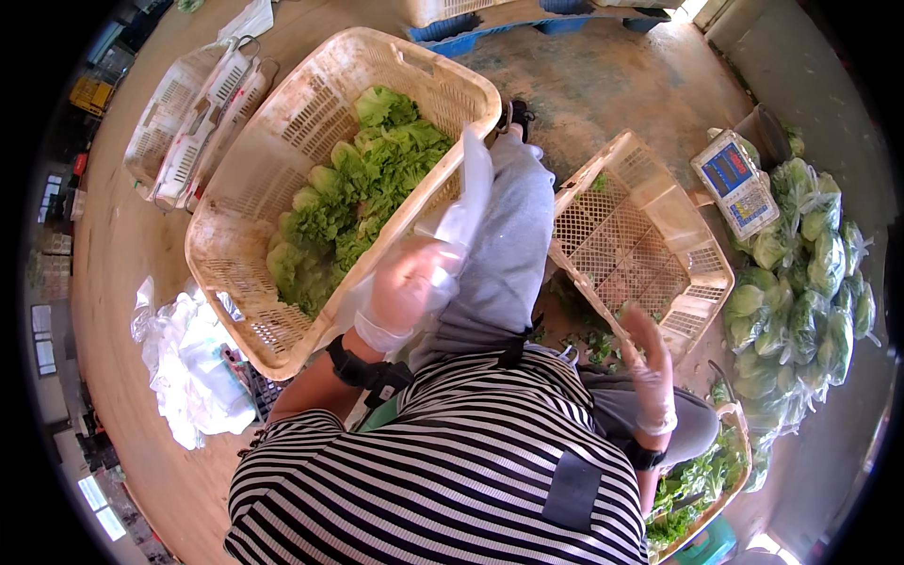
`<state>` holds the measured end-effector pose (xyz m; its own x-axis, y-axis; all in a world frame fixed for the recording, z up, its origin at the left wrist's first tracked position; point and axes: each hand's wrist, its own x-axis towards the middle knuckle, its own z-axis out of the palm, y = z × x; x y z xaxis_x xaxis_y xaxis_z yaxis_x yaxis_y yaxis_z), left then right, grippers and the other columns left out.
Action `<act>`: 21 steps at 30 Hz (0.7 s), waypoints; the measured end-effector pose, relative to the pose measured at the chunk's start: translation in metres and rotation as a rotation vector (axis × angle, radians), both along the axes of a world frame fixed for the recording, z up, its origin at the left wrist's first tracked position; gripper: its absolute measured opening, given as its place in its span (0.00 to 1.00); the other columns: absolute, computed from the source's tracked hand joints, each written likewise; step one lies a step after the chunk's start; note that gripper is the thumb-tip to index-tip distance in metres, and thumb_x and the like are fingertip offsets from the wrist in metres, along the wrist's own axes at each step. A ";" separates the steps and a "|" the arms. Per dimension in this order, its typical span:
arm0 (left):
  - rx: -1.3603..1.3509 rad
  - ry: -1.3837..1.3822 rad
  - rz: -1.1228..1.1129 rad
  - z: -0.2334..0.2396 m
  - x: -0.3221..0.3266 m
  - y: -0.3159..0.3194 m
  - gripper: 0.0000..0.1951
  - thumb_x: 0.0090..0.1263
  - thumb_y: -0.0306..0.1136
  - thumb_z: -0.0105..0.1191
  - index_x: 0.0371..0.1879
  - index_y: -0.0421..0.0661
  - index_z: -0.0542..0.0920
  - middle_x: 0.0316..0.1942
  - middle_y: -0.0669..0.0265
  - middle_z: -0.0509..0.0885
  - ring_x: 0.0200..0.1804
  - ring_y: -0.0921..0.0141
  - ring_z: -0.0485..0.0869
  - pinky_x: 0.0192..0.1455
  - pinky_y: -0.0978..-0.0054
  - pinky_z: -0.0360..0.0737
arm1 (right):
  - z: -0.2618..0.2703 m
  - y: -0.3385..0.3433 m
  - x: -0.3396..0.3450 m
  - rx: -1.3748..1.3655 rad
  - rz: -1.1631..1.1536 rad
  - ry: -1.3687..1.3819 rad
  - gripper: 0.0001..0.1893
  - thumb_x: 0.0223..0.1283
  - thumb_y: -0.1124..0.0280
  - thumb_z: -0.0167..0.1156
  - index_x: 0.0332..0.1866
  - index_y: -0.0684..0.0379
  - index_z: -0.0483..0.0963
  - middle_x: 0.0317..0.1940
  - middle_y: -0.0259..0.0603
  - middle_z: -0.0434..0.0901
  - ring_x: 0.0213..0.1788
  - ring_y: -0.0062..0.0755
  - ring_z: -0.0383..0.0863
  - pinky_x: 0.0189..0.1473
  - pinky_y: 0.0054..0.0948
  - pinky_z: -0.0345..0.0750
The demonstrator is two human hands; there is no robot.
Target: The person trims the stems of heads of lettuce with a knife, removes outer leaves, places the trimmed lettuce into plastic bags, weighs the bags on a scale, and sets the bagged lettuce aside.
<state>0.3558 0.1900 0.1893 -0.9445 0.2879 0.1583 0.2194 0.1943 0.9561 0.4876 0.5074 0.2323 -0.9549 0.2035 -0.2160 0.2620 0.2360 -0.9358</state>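
Note:
My left hand [407, 286], in a thin clear glove and blurred, holds a clear plastic bag [460, 212] beside the near rim of a large slatted plastic crate [244, 166]. Heads of green lettuce [353, 187] lie in that crate. My right hand [651, 367], gloved too, is raised with its fingers apart, near the edge of a second plastic crate [621, 233]. Nothing shows in the right hand. Only leaf scraps are visible inside the second crate.
A digital scale [734, 182] stands at the right, beside many bagged lettuces [798, 282]. A basket of loose leaves [696, 487] is at the lower right. Plastic bags [198, 374] lie at the left; white baskets [198, 120] stand upper left. Blue pallets [459, 42] are at the top.

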 end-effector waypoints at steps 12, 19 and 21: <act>-0.331 0.565 -0.392 0.026 -0.006 0.054 0.28 0.52 0.40 0.64 0.54 0.47 0.74 0.41 0.66 0.82 0.46 0.68 0.79 0.50 0.71 0.72 | 0.018 -0.008 -0.044 -0.058 -0.425 0.525 0.19 0.62 0.58 0.56 0.50 0.62 0.72 0.41 0.33 0.77 0.42 0.25 0.76 0.45 0.26 0.74; -0.269 -0.164 -0.435 -0.017 -0.009 0.039 0.22 0.62 0.35 0.57 0.57 0.47 0.72 0.46 0.63 0.79 0.50 0.70 0.77 0.55 0.73 0.70 | 0.027 0.048 -0.040 0.307 -0.712 0.296 0.10 0.66 0.66 0.51 0.38 0.63 0.74 0.25 0.22 0.68 0.27 0.12 0.60 0.28 0.15 0.59; 0.044 -0.194 -0.335 -0.018 -0.014 0.050 0.20 0.63 0.31 0.56 0.55 0.47 0.73 0.41 0.64 0.81 0.47 0.71 0.79 0.50 0.75 0.75 | 0.018 0.053 -0.036 0.171 -0.688 0.378 0.11 0.66 0.66 0.52 0.43 0.63 0.75 0.28 0.23 0.72 0.29 0.12 0.64 0.30 0.14 0.62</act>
<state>0.3417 0.2402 0.1714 -0.8130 0.5823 0.0048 0.0778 0.1005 0.9919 0.4514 0.5608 0.2504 -0.6056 0.7741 0.1845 0.0731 0.2850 -0.9557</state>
